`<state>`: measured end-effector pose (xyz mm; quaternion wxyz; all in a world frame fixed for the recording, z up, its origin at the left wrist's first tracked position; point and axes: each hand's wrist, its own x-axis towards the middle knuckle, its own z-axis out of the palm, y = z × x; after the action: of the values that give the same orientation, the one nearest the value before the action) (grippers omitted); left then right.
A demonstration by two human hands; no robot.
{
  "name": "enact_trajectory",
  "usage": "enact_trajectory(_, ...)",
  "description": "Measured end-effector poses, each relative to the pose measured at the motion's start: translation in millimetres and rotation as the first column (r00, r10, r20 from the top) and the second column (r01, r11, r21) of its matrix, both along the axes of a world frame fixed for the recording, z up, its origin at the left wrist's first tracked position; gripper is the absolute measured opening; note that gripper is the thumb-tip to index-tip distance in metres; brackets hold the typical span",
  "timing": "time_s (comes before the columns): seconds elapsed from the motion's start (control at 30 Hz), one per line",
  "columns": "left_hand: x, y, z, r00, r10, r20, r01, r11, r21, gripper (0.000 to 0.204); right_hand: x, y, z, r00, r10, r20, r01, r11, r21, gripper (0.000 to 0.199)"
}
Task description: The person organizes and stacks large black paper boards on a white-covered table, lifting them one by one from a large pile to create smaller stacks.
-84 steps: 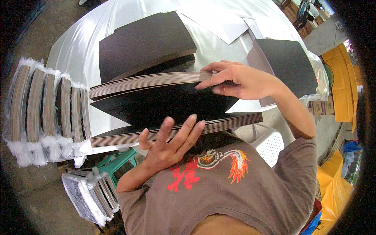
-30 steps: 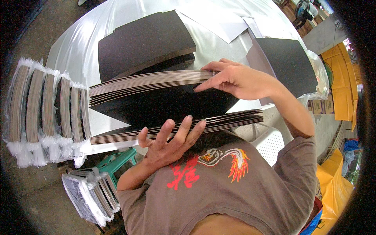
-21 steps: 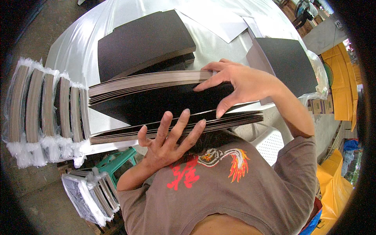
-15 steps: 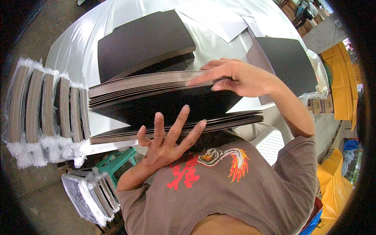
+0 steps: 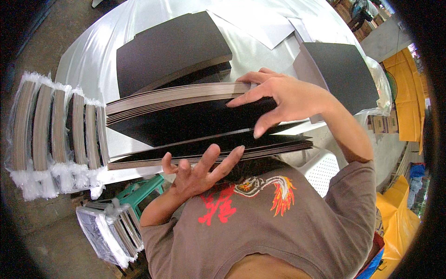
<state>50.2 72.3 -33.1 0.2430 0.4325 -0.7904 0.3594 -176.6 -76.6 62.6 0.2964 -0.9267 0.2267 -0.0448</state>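
Note:
Two groups of black boards with grey edges stand in front of me. The far group is thick and leans away. The near group is thinner and tilts toward my chest, with one board slanting down onto it. My right hand is open, its fingers at the far group's right end and its thumb hanging apart in the gap. My left hand is open, fingers spread and fingertips resting against the near group's edges.
Plastic-wrapped bundles line the table's left end. Black board stacks lie at the far left and right on the white-covered table. More wrapped bundles sit low beside a green stool.
A board has come away from the far group and now slants onto the near one. My right thumb has dropped and spread from the fingers. My left fingers have bent slightly.

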Motion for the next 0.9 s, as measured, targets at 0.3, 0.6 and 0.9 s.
enact_trajectory(0.3, -1, 5, 10, 0.999, 0.032, 0.032, -0.034, 0.998, 0.061, 0.038, 3, 2, 2, 0.999, -0.012, -0.038, 0.013, 0.999, 0.030, 0.038)
enact_trajectory(0.6, -3, 3, 6, 0.999, 0.032, -0.014, -0.031, 0.999, 0.032, 0.040, 5, -2, 2, 0.995, -0.017, 0.094, -0.004, 0.978, 0.209, 0.038)
enact_trajectory(0.9, -2, 8, 12, 0.997, 0.056, 0.052, -0.060, 0.994, 0.087, 0.040, -1, 9, 6, 0.999, 0.001, -0.050, -0.005, 0.997, -0.077, 0.039)
